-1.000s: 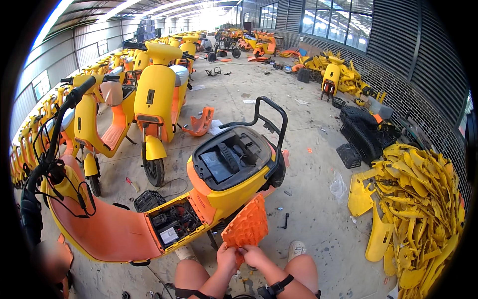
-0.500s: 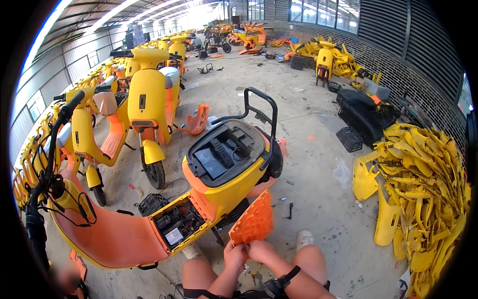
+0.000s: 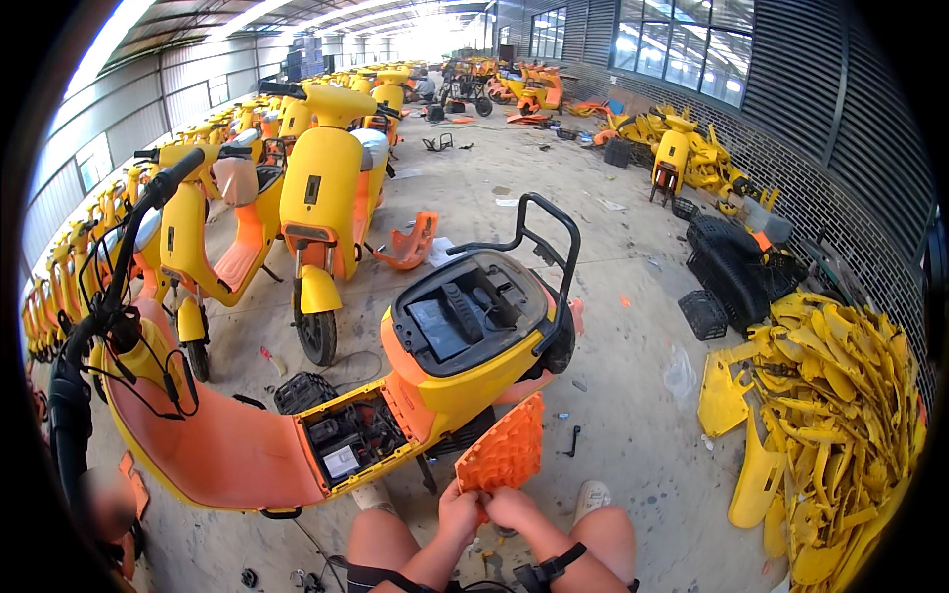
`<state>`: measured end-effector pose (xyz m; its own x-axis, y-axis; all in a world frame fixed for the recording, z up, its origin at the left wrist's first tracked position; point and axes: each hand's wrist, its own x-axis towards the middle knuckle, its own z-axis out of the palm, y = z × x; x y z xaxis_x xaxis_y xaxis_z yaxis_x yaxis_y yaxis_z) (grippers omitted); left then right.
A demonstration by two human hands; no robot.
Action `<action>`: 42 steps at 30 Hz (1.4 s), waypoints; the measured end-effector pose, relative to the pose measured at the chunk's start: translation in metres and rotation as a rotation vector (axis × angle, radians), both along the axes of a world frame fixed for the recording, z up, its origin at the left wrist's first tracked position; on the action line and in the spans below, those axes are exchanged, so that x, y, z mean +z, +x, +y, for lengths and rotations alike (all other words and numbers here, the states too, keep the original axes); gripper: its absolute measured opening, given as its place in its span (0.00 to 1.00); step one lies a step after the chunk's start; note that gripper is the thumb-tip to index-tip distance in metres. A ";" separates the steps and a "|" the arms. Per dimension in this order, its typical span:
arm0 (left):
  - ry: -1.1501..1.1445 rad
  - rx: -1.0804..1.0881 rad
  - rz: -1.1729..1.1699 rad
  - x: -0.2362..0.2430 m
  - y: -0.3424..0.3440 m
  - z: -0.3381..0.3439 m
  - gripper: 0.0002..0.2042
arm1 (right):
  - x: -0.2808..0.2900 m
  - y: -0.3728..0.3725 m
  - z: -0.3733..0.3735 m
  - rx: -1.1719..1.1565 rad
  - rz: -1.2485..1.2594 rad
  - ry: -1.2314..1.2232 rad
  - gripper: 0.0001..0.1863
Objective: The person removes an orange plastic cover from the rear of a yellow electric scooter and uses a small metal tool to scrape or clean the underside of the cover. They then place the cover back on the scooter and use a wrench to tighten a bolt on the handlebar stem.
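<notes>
My left hand [image 3: 458, 513] and my right hand [image 3: 509, 507] are side by side in front of me, both closed on the lower edge of an orange plastic panel [image 3: 504, 443] with a bumpy, ribbed face. The panel stands tilted up, its far corner near the rear of a partly stripped yellow and orange scooter [image 3: 232, 445]. In the scooter's floor a compartment [image 3: 341, 463] lies open, showing dark parts, wires and a white label. Its seat is off, so a black storage tub [image 3: 425, 326] shows under a black rear rail [image 3: 576, 232]. My fingertips are partly hidden.
Yellow scooters [image 3: 321, 188] stand in rows at the left. To the right lies a tall heap of yellow body panels [image 3: 840, 415], with black baskets [image 3: 704, 313] behind it. A black wrench-like tool [image 3: 573, 441] and an orange shell [image 3: 410, 242] rest on the concrete floor.
My view has shifted slightly, so the far scene sits lower and further right. Both hands keep their hold on the orange panel, which has barely moved relative to the scooter.
</notes>
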<state>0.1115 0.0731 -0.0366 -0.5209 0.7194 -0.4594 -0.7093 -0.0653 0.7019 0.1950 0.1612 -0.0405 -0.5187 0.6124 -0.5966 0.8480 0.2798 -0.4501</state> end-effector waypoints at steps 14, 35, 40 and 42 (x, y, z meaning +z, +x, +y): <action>0.010 0.026 -0.070 -0.003 -0.011 0.000 0.18 | -0.012 -0.001 -0.005 0.042 0.193 0.072 0.29; -0.020 0.142 0.079 -0.012 -0.001 0.002 0.18 | 0.001 0.001 -0.017 0.001 0.294 0.357 0.24; -0.030 0.147 0.107 -0.019 0.000 0.002 0.17 | -0.001 0.002 -0.016 0.019 0.308 0.373 0.24; -0.039 0.154 0.132 -0.020 0.001 0.003 0.17 | -0.007 0.003 -0.016 0.027 0.316 0.391 0.24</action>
